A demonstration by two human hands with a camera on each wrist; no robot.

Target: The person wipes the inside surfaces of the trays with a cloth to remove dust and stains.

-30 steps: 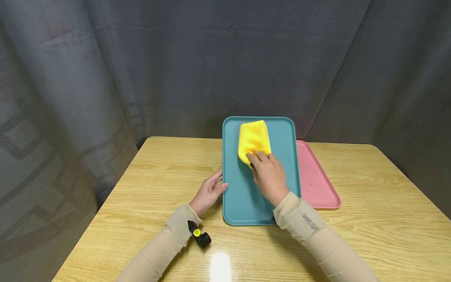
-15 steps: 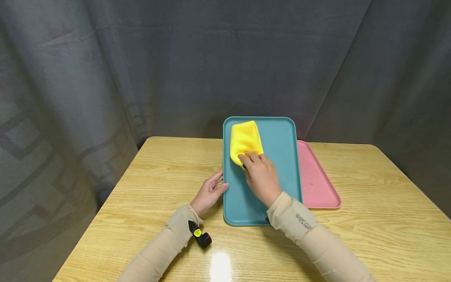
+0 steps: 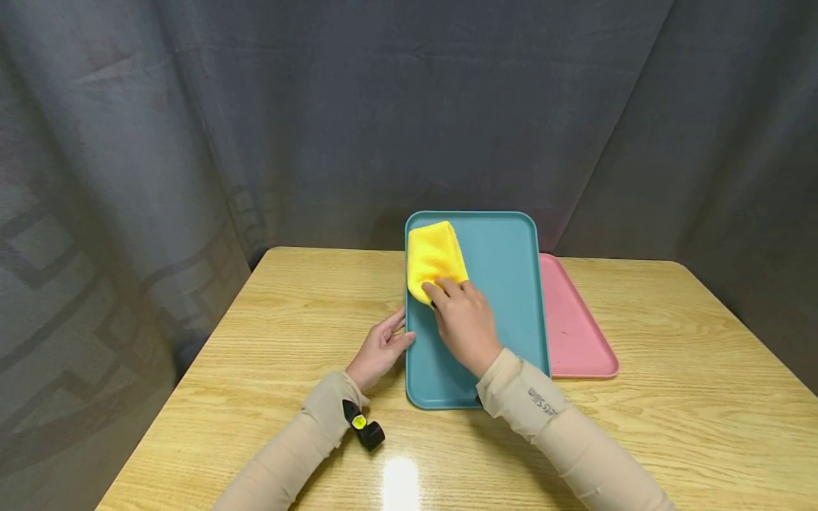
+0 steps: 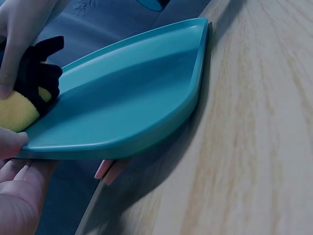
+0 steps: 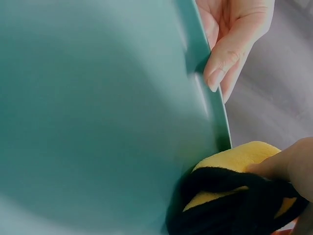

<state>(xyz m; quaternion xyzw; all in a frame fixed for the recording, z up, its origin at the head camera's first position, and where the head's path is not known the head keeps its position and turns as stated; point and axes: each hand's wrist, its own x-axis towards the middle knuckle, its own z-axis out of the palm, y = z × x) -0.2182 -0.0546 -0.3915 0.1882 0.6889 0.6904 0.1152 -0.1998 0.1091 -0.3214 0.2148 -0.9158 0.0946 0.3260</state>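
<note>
A teal tray [image 3: 508,284] is held tilted over the table, its far end raised. My left hand [image 3: 375,353] grips its left edge, the thumb over the rim and the fingers underneath. My right hand [image 3: 469,325] pinches a folded yellow cloth [image 3: 436,252] and presses it on the tray's upper left part, along the left rim. In the right wrist view, the cloth's black edging [image 5: 225,196] bunches beside the fingers, close to the rim. From the left wrist view, a gap with shadow shows under the tray's side.
A pink tray [image 3: 578,326] lies on the wooden table [image 3: 690,369] at the right, partly covered by the teal one. Small dark specks show on it. A grey curtain [image 3: 409,113] hangs behind the table's far edge.
My right hand has slid the yellow cloth leftward across the teal tray, from near its upper middle to the left rim. The left hand and the tray have hardly moved.
</note>
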